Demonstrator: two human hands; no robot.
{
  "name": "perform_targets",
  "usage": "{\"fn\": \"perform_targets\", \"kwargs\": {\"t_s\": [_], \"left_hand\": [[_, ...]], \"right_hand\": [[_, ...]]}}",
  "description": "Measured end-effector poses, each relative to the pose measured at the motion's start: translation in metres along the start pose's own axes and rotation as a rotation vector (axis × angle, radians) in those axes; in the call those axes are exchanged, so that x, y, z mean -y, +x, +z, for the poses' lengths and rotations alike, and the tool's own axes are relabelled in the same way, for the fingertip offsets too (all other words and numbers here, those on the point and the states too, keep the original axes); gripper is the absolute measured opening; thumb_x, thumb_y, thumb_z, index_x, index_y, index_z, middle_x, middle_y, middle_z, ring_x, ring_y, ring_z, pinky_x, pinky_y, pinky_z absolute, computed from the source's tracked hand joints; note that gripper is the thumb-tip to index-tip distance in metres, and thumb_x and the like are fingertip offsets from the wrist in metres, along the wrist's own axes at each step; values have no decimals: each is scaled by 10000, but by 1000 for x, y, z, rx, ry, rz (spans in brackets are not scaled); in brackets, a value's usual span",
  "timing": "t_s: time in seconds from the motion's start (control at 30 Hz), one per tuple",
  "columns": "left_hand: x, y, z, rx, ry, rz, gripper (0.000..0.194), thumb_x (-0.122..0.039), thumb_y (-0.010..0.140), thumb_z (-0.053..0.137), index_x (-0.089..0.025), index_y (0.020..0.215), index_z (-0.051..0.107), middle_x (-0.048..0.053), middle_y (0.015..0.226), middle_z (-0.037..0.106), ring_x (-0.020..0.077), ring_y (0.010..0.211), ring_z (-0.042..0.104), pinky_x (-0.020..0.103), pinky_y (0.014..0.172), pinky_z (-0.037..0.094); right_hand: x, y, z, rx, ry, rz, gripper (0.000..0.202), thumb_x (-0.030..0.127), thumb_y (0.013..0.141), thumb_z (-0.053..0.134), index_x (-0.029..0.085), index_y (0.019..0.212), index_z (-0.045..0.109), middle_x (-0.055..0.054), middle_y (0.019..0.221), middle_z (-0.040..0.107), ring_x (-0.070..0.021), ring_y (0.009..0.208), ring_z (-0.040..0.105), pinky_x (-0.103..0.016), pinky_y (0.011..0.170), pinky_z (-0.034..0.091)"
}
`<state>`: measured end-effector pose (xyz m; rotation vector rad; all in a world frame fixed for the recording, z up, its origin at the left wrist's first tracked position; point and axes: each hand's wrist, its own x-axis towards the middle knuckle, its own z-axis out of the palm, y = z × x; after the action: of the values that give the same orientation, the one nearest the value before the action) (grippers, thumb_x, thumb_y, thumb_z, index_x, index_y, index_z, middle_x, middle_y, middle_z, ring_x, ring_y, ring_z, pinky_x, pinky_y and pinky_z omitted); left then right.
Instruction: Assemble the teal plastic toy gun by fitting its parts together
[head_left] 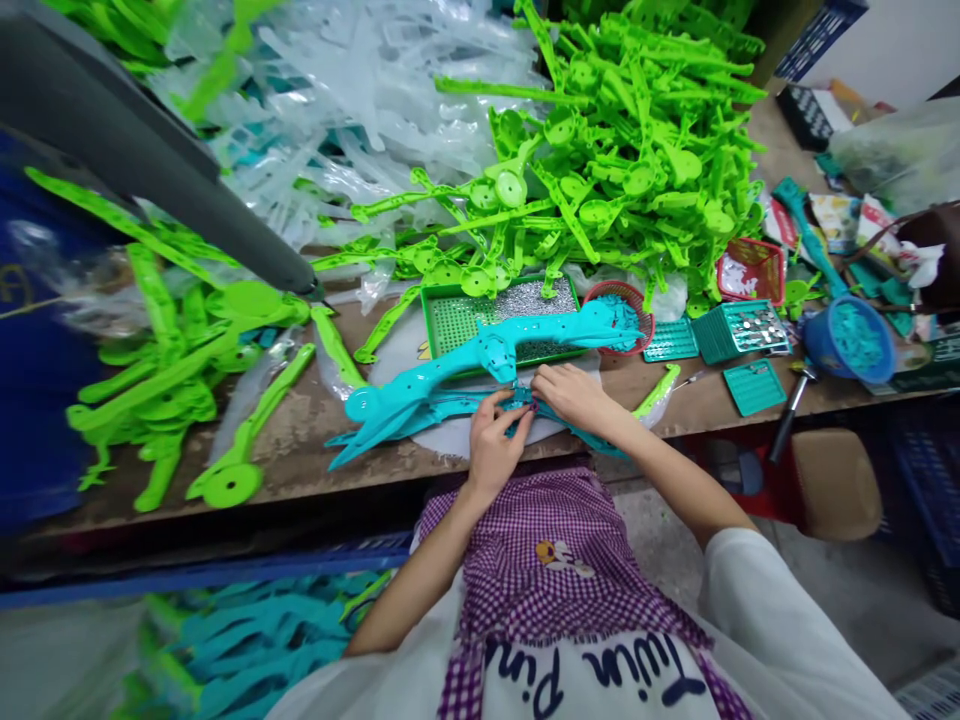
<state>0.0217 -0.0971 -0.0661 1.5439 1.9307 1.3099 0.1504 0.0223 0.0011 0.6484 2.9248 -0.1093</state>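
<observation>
Several long turquoise plastic parts (442,375) lie across the front of the workbench, one stacked above the others. My left hand (496,440) is at the middle of the lower part, thumb and fingers pinched round a small piece I cannot make out. Just to its right, my right hand (568,395) rests over the same part with its fingers bent down and together; what they hold is hidden. Behind the parts stands a green tray (459,318) with small silvery pieces, and a red round basket (646,325) of small turquoise pieces.
Bright green parts are heaped at the back (622,150) and left (187,370). A dark grey pole (187,170) slants in from upper left. At right are a blue bucket (879,365), a hammer (786,420), small green trays (754,388) and a stool (836,485).
</observation>
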Motion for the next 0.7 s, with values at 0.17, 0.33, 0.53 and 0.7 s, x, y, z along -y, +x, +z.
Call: {"fn": "perform_targets", "kwargs": {"t_s": [0.17,0.33,0.53,0.7], "left_hand": [[3,-1,0,-38,-18,-18,193,-347,891,615,-195,891,734,85,1087,627,172,859,633,357,864,528],[-7,8,-9,63,38,-100,142,-301,865,636,-204,921,721,74,1058,646,174,812,646,315,793,528],[-21,34,-28,297,270,-127,157,-248,869,607,-248,936,749,58,914,690,225,805,657,330,727,494],[-21,53,-33,408,393,-111,143,-220,798,675,-273,888,772,69,906,713,264,816,667,342,674,481]], "right_hand": [[-1,-1,-2,58,1,-18,165,171,996,435,127,1036,589,-107,974,628,-208,893,604,-309,701,409],[-3,-2,4,39,48,-10,195,226,1014,422,137,1052,592,-92,979,628,-182,903,613,-275,665,400],[-3,-6,11,-10,139,74,205,260,1016,432,146,1056,598,-83,981,623,-170,845,612,-266,639,374],[4,-8,6,34,97,103,194,214,1006,433,165,1093,600,-89,1047,633,-163,749,601,-281,571,316]]}}
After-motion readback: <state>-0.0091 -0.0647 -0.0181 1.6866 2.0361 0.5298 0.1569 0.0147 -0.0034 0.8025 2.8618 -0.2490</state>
